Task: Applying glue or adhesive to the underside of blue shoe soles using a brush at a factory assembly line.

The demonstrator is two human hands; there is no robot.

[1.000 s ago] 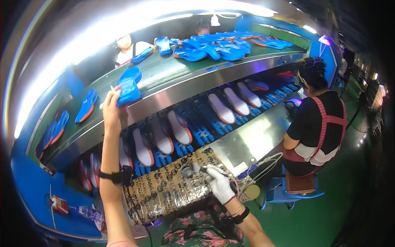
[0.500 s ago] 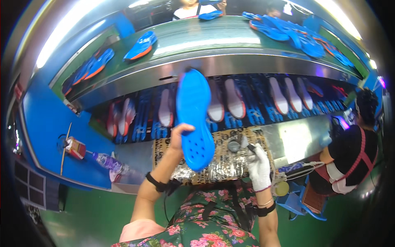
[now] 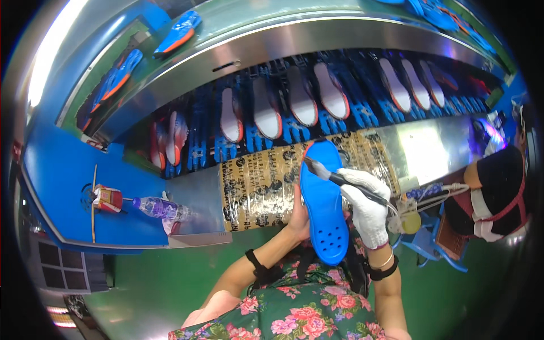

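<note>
A blue insole (image 3: 326, 204) with a patch of small holes at its near end is held up in front of my body. My bare left hand (image 3: 298, 218) grips its left edge, with part of the fingers hidden behind it. In my right hand (image 3: 368, 207), which wears a white knit glove, is a dark-handled brush (image 3: 337, 178). Its bristles lie against the upper part of the insole, near the far end. Behind the insole, the worktop is covered with shiny printed tape (image 3: 255, 190).
Several white-faced insoles (image 3: 267, 110) stand along a dark rack (image 3: 357, 90) beyond the worktop. Above it runs a green conveyor (image 3: 249, 14) carrying blue insoles. A plastic bottle (image 3: 161, 208) and a red box (image 3: 107, 199) lie at left. A co-worker (image 3: 493, 198) sits at right.
The insole has come nearer my body and to the right. My right hand has brought the brush up from beside a small grey pot onto the insole; the pot is now hidden.
</note>
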